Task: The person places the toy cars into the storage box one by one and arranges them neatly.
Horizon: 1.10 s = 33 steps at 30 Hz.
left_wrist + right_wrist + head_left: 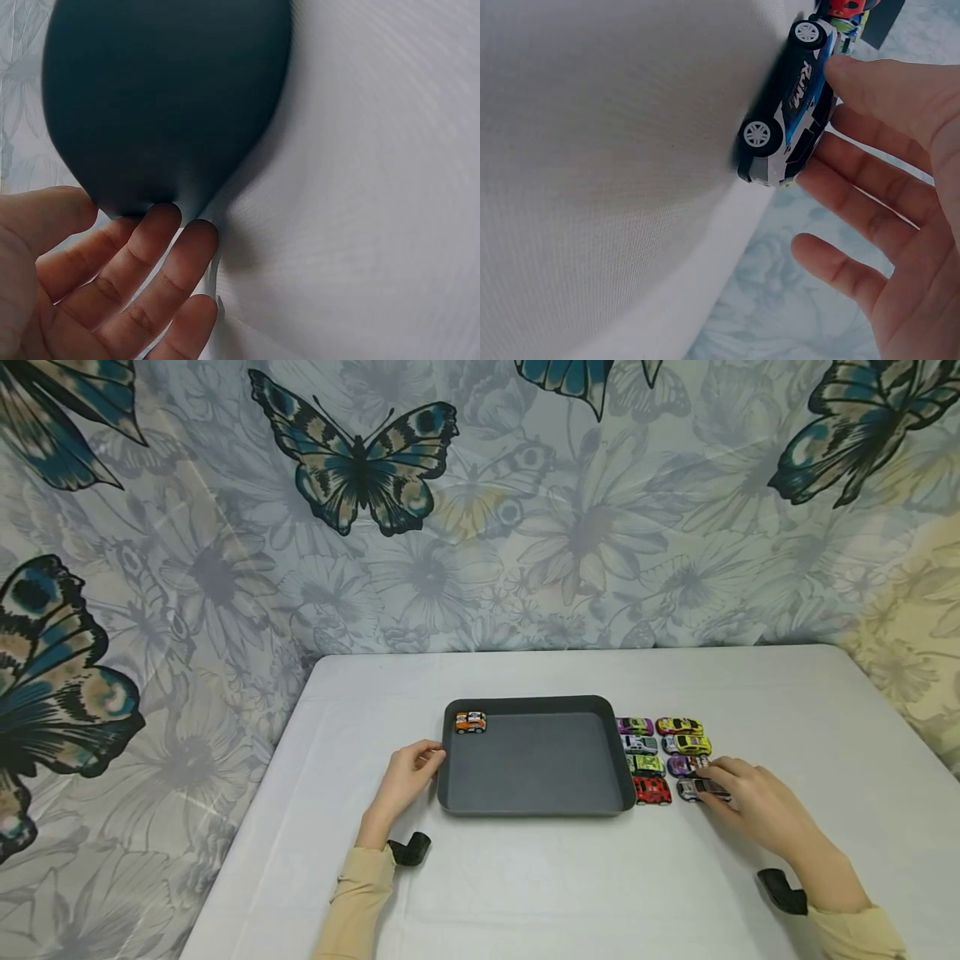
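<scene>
A dark grey tray (536, 810) lies on the white table, with a small orange toy car (471, 722) in its far left corner. My left hand (408, 777) holds the tray's left edge; in the left wrist view the thumb and fingertips touch the tray's outer wall (165, 97). On the right, my right hand (761, 806) has thumb and fingers around a silver and black toy car (784, 109) at the near end of its column. Its fingertips also reach a purple toy car (682, 766) just behind, partly hidden by the hand.
Two columns of toy cars stand beside the tray's right edge, among them a red car (652, 790), a green car (647, 765) and a yellow car (687, 744). The white table (525, 893) backs onto a butterfly-patterned cloth (480, 568).
</scene>
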Motion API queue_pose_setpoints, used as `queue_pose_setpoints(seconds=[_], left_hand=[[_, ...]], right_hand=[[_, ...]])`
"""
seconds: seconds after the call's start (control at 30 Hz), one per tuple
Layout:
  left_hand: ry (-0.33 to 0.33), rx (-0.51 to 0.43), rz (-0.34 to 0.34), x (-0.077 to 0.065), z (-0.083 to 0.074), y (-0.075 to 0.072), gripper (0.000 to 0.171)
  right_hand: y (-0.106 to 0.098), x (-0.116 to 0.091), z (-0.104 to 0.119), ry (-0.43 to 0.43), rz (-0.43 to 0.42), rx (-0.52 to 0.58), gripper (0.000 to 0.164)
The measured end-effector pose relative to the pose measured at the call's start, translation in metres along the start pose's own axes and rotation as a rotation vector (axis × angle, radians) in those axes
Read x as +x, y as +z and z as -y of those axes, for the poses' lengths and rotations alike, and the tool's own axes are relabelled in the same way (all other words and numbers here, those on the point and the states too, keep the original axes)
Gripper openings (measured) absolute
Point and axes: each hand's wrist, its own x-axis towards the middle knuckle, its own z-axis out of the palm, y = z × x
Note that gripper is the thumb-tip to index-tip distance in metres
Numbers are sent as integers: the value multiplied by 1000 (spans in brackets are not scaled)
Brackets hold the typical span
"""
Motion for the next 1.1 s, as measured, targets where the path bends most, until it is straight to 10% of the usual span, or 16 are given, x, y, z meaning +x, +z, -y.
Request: queue_pose_setpoints(seconds=[1.1], left_hand=[[-16, 14, 10, 0, 1, 0, 29]], right_hand=[[3, -1, 0, -29, 36, -37, 40]])
